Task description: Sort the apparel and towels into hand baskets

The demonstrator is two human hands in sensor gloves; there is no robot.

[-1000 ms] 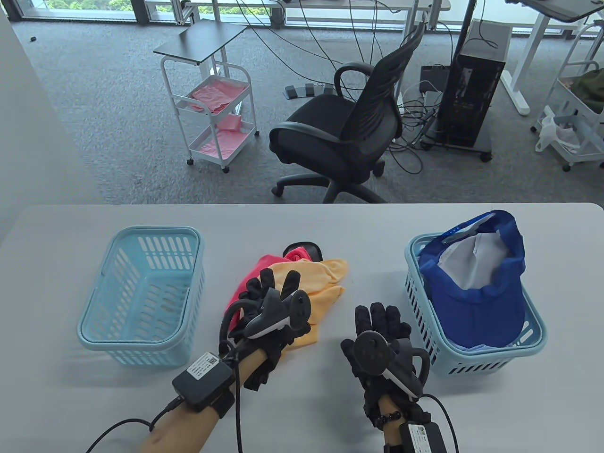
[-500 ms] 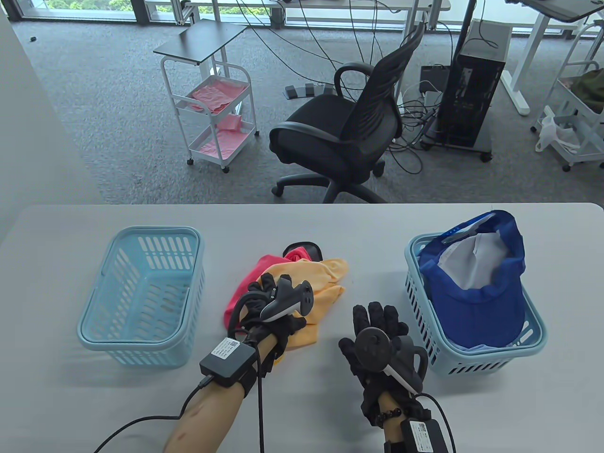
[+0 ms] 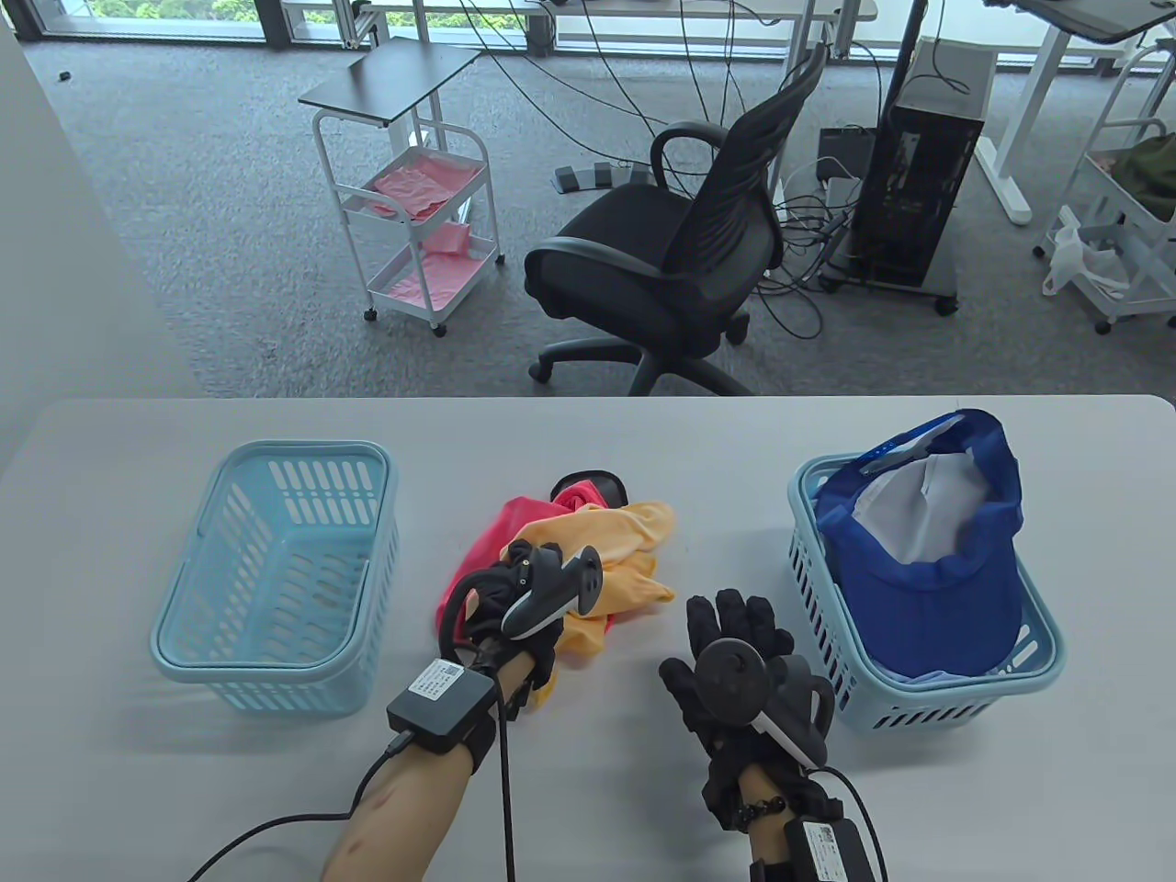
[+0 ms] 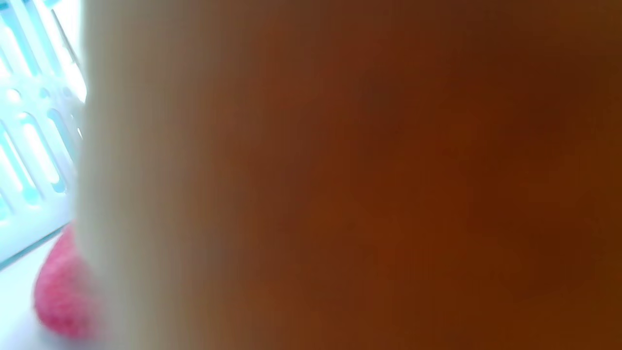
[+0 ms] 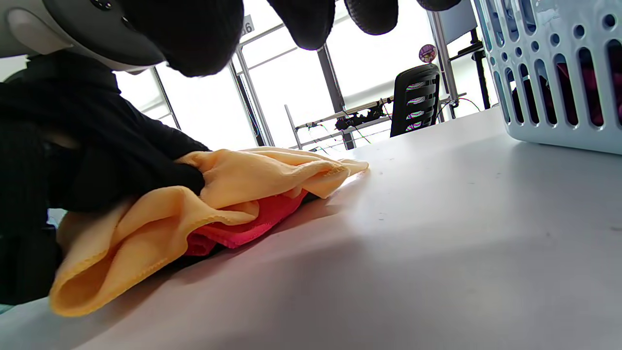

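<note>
An orange towel (image 3: pixel 602 551) lies bunched on a red towel (image 3: pixel 514 524) at the table's middle. My left hand (image 3: pixel 514 597) grips the orange towel's near part; the right wrist view shows it (image 5: pixel 97 160) closed on the cloth (image 5: pixel 243 184) over the red towel (image 5: pixel 243 228). The left wrist view is filled by blurred orange cloth (image 4: pixel 364 170), with red cloth (image 4: pixel 58 291) at the bottom left. My right hand (image 3: pixel 735 634) lies open and empty, palm down, between the towels and the right basket (image 3: pixel 919 707). That basket holds a blue cap (image 3: pixel 928 588). The left basket (image 3: pixel 276 661) is empty.
A black item (image 3: pixel 602 482) pokes out behind the towels. Beyond the table's far edge stand an office chair (image 3: pixel 680 266) and a white cart (image 3: pixel 418 230). The right basket's wall (image 5: pixel 559 73) is close at the right in the right wrist view.
My left hand has closed on the orange towel and gathered it, bunching the cloth up off the table. My right hand has barely moved.
</note>
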